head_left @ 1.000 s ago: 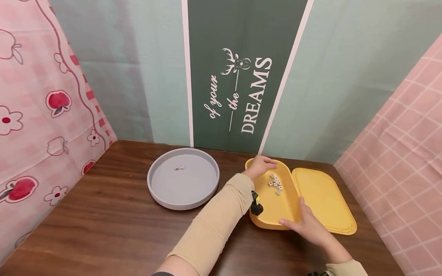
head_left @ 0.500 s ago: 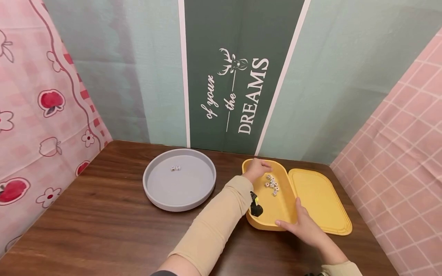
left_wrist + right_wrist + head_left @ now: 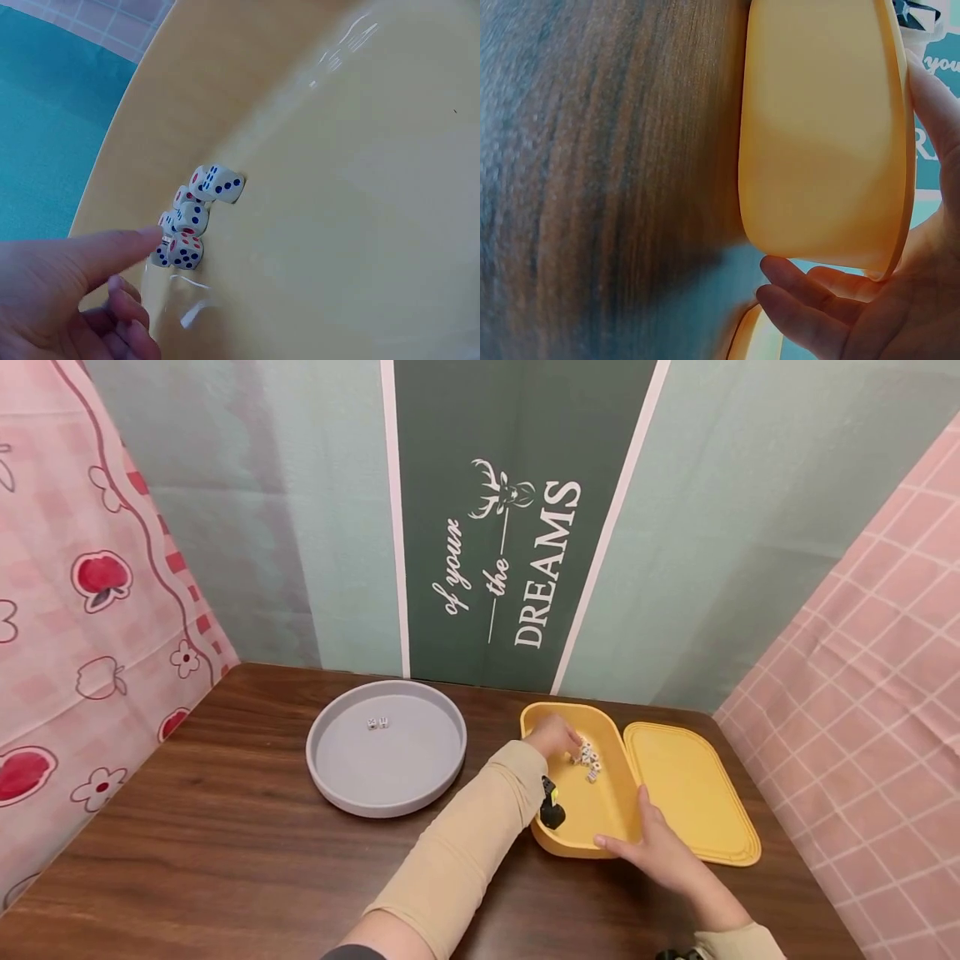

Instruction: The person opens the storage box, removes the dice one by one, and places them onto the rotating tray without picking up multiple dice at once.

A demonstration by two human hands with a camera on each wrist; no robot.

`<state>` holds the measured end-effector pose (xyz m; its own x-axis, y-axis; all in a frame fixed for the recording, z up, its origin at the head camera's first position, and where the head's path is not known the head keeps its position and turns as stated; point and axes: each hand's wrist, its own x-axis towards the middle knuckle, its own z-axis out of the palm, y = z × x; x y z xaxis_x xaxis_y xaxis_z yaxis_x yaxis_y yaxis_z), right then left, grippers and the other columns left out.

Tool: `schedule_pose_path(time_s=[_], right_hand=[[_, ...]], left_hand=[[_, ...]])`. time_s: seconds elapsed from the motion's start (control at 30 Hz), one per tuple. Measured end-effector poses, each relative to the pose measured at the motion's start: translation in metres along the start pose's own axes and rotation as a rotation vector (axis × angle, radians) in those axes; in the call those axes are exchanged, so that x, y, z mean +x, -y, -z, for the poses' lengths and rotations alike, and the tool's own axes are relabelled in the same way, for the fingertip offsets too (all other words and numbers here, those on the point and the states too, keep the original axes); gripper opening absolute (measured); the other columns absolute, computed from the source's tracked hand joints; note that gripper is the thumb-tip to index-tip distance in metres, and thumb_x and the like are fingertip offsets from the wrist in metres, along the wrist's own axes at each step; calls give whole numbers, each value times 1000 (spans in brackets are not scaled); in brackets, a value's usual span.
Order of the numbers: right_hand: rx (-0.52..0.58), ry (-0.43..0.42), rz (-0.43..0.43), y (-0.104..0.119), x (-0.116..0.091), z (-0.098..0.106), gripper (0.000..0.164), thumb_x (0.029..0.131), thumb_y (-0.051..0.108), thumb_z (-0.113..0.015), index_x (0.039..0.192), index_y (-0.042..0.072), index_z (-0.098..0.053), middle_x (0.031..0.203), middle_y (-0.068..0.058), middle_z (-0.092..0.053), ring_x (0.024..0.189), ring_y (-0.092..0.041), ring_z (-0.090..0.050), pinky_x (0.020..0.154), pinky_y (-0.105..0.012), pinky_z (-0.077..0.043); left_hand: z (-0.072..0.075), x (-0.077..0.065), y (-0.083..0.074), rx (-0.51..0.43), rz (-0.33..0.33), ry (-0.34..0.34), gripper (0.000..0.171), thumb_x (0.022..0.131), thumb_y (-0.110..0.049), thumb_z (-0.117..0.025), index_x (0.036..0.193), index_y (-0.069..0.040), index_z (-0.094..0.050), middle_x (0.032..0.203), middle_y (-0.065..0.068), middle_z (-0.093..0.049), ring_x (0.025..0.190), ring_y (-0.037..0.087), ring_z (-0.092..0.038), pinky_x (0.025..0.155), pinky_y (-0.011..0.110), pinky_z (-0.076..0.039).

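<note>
My left hand (image 3: 553, 735) reaches into a yellow rectangular box (image 3: 619, 793) over its left side. In the left wrist view a digit of the left hand (image 3: 90, 300) points straight at a cluster of white dice (image 3: 191, 217) with red and blue pips, its tip right at the nearest ones. The other fingers bend loosely below. My right hand (image 3: 663, 852) grips the box's near right corner; in the right wrist view its thumb lies along the rim and its fingers (image 3: 802, 300) curl around the outside of the yellow wall (image 3: 825, 150).
Left of the box stands a round grey tray (image 3: 386, 768) with two dice (image 3: 377, 723) in it. A yellow lid (image 3: 690, 793) lies flat against the box's right side. All rest on a dark wooden table (image 3: 210, 827) walled by hanging cloths (image 3: 750, 527).
My left hand has lowered from near the box's far rim to the dice, its fingertips now at the pile. The right hand keeps its hold on the box. The view shifts slightly.
</note>
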<state>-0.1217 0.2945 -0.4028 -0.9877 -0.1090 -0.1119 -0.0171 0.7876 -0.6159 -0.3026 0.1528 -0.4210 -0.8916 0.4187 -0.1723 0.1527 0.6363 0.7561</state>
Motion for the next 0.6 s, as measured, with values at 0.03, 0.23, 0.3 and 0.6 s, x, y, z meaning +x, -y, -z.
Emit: schedule_pose_path(time_s=[0.03,0.23,0.3,0.6], right_hand=[[-2,-1,0,0,0,0,115,79,38,-73,135,-22,8,135,-49,-10,127,-56,-14,102,-61,-17],[-1,-1,-6,1,1,2,116,79,39,-73,136,-22,8,136,-49,-10,127,-55,-15,102,-60,-17],[-1,-3,-9,1,1,2,116,79,39,-73,136,-22,8,136,-48,-11,127,-55,-16,102,-60,-18],[-7,17,-29,1,2,2,115,80,39,-72,136,-21,8,135,-49,-12,127,-54,-18,102,-59,-19]], left_hand=[[0,0,0,9,-8,7,14,74,-7,-77,87,-9,-76,75,-6,-63,66,7,-47,56,17,-39],[2,-1,-2,104,-20,74,19,73,-5,-77,90,-12,-76,82,-8,-67,63,6,-45,54,16,-37],[3,-2,-4,122,-1,96,23,73,-3,-76,94,-13,-76,86,-8,-68,63,7,-45,53,16,-37],[1,-2,-3,104,40,102,18,75,-4,-76,92,-10,-75,79,-6,-65,64,7,-47,55,17,-38]])
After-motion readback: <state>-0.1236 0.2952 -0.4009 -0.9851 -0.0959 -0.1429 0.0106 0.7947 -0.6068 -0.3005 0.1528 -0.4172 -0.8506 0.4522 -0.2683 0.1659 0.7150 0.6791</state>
